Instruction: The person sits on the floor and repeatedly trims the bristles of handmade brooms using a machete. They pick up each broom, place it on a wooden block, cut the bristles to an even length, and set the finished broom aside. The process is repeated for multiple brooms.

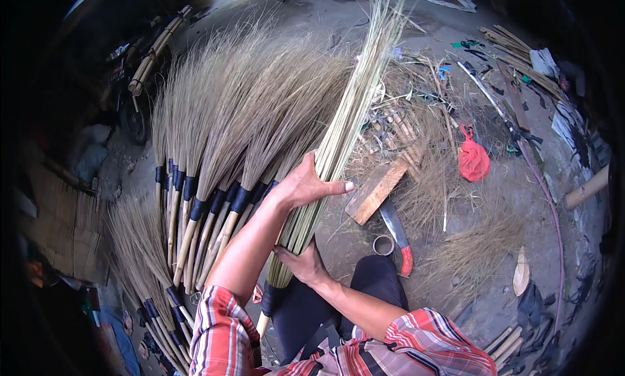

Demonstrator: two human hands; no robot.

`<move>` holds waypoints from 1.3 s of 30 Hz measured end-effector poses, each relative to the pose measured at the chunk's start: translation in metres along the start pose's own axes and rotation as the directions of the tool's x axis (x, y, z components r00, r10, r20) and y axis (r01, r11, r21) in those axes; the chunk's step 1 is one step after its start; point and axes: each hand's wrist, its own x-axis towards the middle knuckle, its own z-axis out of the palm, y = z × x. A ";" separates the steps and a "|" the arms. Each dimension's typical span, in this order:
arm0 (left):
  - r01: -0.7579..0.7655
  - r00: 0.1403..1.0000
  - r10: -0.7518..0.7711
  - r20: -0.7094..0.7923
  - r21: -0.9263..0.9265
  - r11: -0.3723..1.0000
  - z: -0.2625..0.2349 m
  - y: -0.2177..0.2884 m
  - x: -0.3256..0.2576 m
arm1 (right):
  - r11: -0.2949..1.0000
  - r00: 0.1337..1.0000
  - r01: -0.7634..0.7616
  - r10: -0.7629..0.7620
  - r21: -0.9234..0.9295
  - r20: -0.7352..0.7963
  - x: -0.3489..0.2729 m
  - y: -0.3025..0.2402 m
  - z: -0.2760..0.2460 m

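The left hand (301,186) is closed around a long bundle of pale green, dry grass stalks (345,132), with its thumb straight across the front, and the right hand (305,264) grips the lower end. This bundle leans above the dark-trousered lap (303,320), beside many tan grass brooms with bamboo handles (244,125).

Rough matt straw bundle (345,135), coarse wooden block (377,194)
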 end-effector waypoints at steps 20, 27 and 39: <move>0.023 0.973 -0.151 0.172 0.584 0.811 0.119 -0.075 0.000 | 0.846 0.926 -0.279 0.363 0.454 -0.107 0.058 0.051 -0.182; 0.155 0.905 -0.349 0.245 0.573 0.805 0.161 -0.157 0.031 | 0.202 0.712 -0.701 0.272 -0.684 -0.648 -0.086 0.117 -0.329; 0.279 0.857 -0.457 0.238 0.532 0.799 0.203 -0.216 0.052 | 0.553 0.607 -0.793 0.672 -0.257 -0.425 -0.128 0.110 -0.361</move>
